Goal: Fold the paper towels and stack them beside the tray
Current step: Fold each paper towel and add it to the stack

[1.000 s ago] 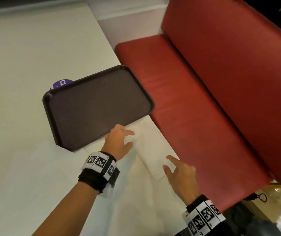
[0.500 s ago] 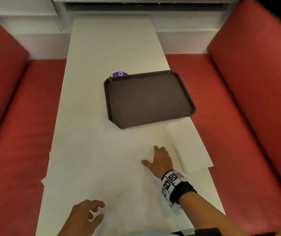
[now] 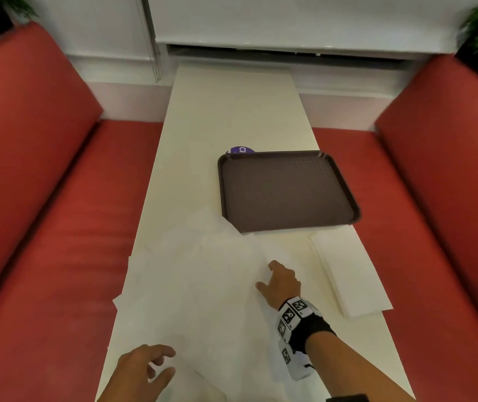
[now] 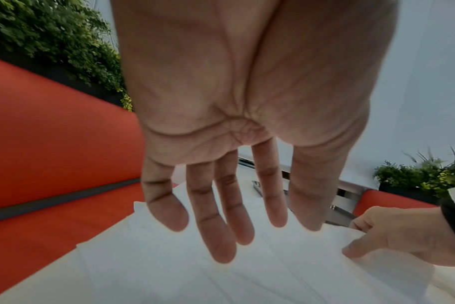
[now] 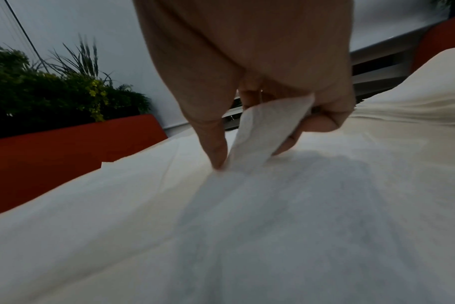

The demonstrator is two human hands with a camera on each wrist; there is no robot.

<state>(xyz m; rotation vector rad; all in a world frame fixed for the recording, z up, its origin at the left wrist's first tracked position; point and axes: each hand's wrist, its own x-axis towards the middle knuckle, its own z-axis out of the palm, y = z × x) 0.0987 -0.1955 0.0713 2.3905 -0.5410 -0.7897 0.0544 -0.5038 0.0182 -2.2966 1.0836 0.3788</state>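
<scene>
Right hand (image 3: 282, 281) now pinching raised corner of loose paper towel (image 5: 262, 131) between thumb and curled fingers (image 5: 317, 121); half second ago it lay flat on sheet. Left hand (image 3: 142, 369) hovers above near edge, fingers (image 4: 208, 216) spread, holding nothing, little changed. Folded stack (image 3: 348, 274) beyond right fingers' outer side, near tray (image 3: 287, 190) on bench (image 3: 232, 111). Judgement: next fold starting; several sheets left.

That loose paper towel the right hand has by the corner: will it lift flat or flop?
Likely floppy: the pinched corner already curls limply in the right hand. Probably very light, since the paper towel lies thin and wrinkled. It may drag neighbouring sheets; the left hand hovers open nearby.
</scene>
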